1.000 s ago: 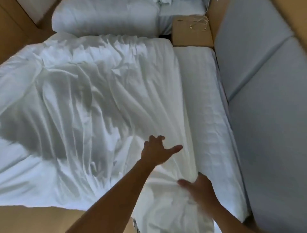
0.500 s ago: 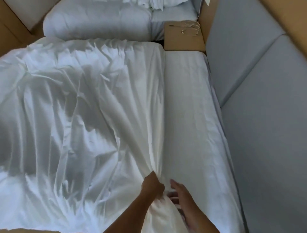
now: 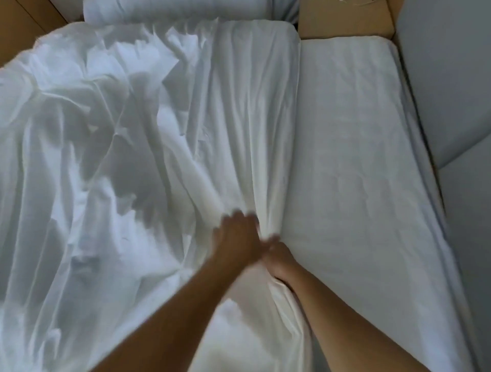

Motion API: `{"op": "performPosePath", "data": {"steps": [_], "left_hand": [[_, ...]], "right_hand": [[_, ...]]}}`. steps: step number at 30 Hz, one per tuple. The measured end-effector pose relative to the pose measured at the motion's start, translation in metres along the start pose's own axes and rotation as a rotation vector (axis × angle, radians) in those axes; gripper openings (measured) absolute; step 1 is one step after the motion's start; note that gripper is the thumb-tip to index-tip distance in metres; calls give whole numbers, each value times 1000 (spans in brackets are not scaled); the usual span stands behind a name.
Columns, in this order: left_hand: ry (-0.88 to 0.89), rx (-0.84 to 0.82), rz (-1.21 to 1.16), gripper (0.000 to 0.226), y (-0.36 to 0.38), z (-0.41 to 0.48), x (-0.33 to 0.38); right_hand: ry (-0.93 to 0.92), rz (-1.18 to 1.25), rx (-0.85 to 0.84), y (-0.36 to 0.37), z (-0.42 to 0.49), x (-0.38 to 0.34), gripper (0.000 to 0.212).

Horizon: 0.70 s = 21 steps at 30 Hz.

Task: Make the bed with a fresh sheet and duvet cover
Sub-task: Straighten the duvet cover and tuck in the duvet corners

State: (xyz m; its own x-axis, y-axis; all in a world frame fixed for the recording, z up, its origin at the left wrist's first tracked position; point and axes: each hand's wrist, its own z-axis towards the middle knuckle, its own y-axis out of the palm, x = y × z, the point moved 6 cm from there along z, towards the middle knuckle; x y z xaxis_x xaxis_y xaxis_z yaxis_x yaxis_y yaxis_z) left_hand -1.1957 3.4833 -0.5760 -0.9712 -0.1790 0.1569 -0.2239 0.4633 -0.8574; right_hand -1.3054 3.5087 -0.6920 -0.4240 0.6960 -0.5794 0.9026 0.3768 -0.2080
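Head view: duvet (image 3: 132,159), heaped at 9 o'clock on sheet (image 3: 358,159), is gripped at its edge by right hand (image 3: 279,259); grip of left hand (image 3: 236,233) cannot be told; uneven pulling could bunch it

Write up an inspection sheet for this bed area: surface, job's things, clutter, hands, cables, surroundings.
Surface: smooth white fitted sheet, uncovered along the bed's right strip.
Job's things: crumpled white duvet covers the rest of the bed; white pillows lie at the head.
Clutter: brown box beside the pillows.
Hands: left hand is blurred on the duvet, grip unclear; right hand grips the duvet's edge.
Cables: thin pale strand on the box, kind unclear.
Surroundings: grey padded panels on the right; brown boards at far left.
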Motion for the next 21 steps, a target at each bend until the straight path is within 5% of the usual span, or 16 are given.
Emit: {"op": "performPosePath", "data": {"steps": [1, 4, 7, 9, 11, 15, 18, 20, 21], "left_hand": [[-96, 94, -39, 91, -17, 33, -14], [-410, -31, -252, 129, -5, 98, -63], [-373, 95, -315, 82, 24, 114, -82], [-207, 194, -237, 47, 21, 118, -77], [-53, 126, -365, 36, 5, 128, -72], [62, 5, -1359, 24, -46, 133, -62], [22, -183, -912, 31, 5, 126, -46], [113, -285, -590, 37, 30, 126, -32], [128, -316, -618, 37, 12, 139, -29]], "right_hand": [[-15, 49, 3, -3, 2, -2, 42], [-46, 356, 130, -14, 14, -27, 43], [-62, 690, 118, -24, 41, -81, 54], [-34, 727, 45, -20, 60, -111, 66], [-57, 672, 8, -15, 71, -132, 66], [-320, 894, 152, -80, 81, -161, 51], [-213, 693, 243, -110, 79, -129, 57], [-50, 386, 133, -103, 78, -98, 74], [13, 305, 53, -102, 79, -90, 82]]}}
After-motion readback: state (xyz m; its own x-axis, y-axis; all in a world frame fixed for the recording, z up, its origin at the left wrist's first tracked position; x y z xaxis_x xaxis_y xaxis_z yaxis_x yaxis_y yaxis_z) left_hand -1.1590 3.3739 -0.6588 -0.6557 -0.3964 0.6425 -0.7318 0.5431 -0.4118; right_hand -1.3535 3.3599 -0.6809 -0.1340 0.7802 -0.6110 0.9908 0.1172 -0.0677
